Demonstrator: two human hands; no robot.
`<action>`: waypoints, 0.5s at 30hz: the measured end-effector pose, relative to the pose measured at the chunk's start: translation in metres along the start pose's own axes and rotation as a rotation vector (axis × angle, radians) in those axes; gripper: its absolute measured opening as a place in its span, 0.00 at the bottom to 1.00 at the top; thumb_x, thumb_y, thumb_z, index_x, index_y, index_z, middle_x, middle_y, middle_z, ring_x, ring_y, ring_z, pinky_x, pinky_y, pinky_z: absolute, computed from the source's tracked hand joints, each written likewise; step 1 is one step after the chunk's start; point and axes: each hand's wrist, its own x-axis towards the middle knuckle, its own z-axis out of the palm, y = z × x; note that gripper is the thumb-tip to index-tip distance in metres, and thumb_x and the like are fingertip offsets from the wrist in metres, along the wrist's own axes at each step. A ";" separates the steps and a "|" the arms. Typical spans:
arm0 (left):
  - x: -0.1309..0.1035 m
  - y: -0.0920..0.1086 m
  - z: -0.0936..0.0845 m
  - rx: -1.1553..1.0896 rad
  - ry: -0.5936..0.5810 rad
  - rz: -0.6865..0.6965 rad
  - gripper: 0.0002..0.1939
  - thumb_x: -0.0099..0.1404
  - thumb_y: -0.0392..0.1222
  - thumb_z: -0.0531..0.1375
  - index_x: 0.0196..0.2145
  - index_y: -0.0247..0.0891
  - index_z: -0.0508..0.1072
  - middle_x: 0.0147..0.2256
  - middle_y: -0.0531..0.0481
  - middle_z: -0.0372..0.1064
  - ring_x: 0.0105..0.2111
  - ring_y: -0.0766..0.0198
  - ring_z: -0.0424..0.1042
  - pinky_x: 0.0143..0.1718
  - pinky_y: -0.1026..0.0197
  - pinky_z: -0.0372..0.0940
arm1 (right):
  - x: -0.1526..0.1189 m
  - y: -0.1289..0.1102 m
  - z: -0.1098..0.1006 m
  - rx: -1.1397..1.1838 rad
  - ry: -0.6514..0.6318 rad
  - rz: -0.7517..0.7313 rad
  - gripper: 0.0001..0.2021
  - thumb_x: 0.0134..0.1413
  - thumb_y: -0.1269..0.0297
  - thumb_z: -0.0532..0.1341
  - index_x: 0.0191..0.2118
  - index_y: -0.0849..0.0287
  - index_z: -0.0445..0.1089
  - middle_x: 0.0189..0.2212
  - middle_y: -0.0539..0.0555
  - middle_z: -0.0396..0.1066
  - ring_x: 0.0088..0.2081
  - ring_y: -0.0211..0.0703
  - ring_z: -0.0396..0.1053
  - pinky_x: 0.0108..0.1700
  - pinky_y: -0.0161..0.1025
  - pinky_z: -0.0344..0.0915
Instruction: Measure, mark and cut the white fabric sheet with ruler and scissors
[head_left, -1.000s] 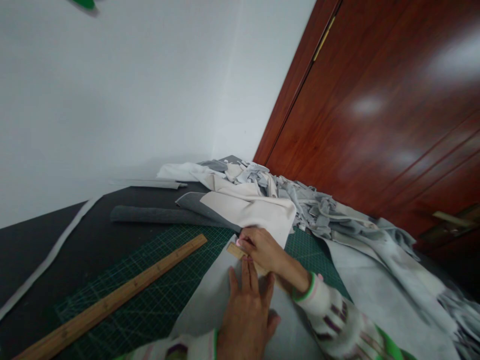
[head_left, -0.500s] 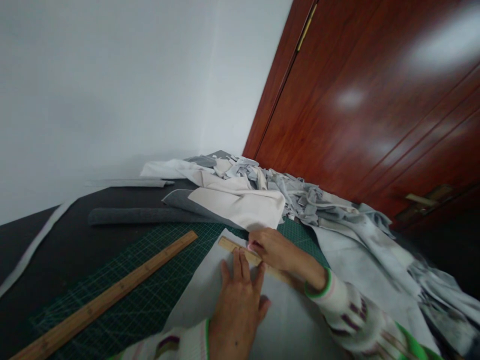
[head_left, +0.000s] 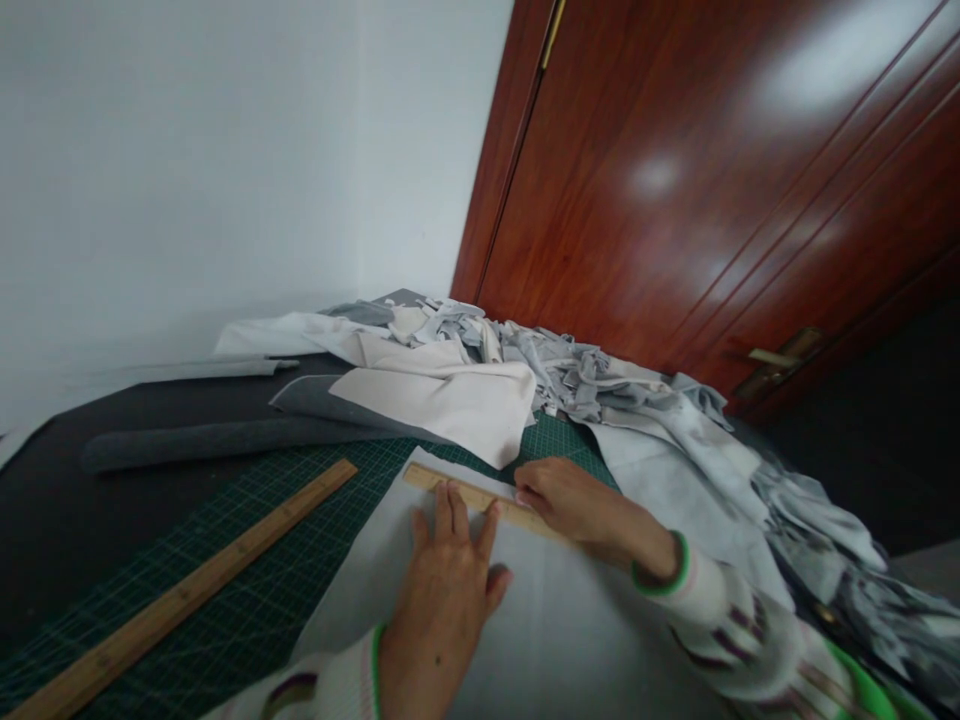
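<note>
A light grey sheet of fabric (head_left: 540,620) lies on the green cutting mat (head_left: 247,570). Across its far end rests a short wooden ruler (head_left: 491,502). My left hand (head_left: 446,590) lies flat with its fingers spread, the fingertips pressing on the ruler and the fabric. Closed in a pinch, my right hand (head_left: 566,500) sits at the ruler's far edge, right of the left hand. What its fingers hold is hidden.
A longer wooden ruler (head_left: 187,590) lies on the mat at the left. Beyond are a dark rolled cloth (head_left: 187,442), a folded pale cloth (head_left: 450,400) and a heap of fabric scraps (head_left: 555,360) beside a wooden door (head_left: 675,180).
My right hand has slid rightward along the ruler, away from the left hand, which stays pressed on it. The view has turned a little to the right.
</note>
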 end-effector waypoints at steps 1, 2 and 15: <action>0.000 0.000 0.000 0.006 0.003 -0.005 0.33 0.69 0.56 0.60 0.67 0.43 0.61 0.64 0.16 0.55 0.65 0.30 0.56 0.58 0.33 0.61 | -0.003 0.001 0.000 -0.004 -0.005 0.013 0.10 0.64 0.73 0.56 0.31 0.62 0.71 0.35 0.59 0.78 0.39 0.45 0.75 0.38 0.37 0.57; -0.001 0.000 0.000 0.012 0.009 -0.012 0.33 0.69 0.56 0.60 0.67 0.43 0.61 0.64 0.16 0.55 0.65 0.31 0.57 0.58 0.33 0.61 | -0.007 0.002 -0.001 -0.008 -0.011 0.026 0.10 0.64 0.73 0.56 0.31 0.63 0.71 0.35 0.59 0.78 0.39 0.46 0.75 0.39 0.37 0.57; -0.002 -0.003 -0.009 0.114 0.003 0.038 0.29 0.71 0.49 0.59 0.67 0.41 0.61 0.62 0.16 0.59 0.63 0.31 0.60 0.56 0.37 0.64 | -0.047 0.016 -0.002 -0.087 -0.072 0.188 0.10 0.66 0.72 0.56 0.36 0.65 0.73 0.38 0.60 0.79 0.42 0.50 0.77 0.39 0.38 0.60</action>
